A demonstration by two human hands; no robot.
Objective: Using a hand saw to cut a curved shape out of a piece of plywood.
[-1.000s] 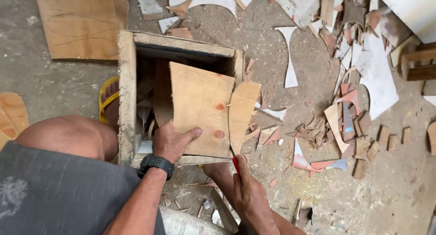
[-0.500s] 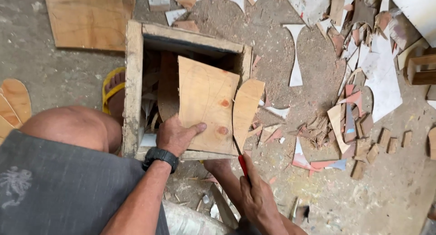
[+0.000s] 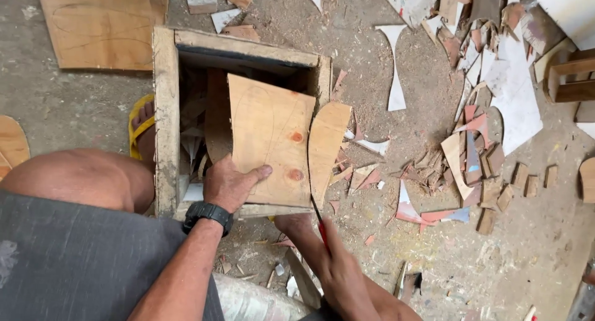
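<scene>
A thin plywood sheet (image 3: 269, 141) with pencilled curves lies across an open wooden box (image 3: 164, 123). My left hand (image 3: 229, 184), a black watch on its wrist, presses on the sheet's near left corner. My right hand (image 3: 338, 268) grips a red-handled thin blade tool (image 3: 318, 220) whose tip meets the sheet's near right edge. A curved strip (image 3: 326, 144) of the plywood stands split off along the sheet's right side.
Another plywood panel (image 3: 102, 23) lies at the far left. Offcuts and white scraps (image 3: 477, 141) litter the dusty floor to the right. My bare knee (image 3: 74, 178) and a foot in a yellow sandal (image 3: 142, 129) sit left of the box. Wooden blocks (image 3: 573, 79) stand at far right.
The view has shifted slightly. My right hand with the tool has drawn a little nearer to me along the sheet's right edge. My left hand stays on the sheet.
</scene>
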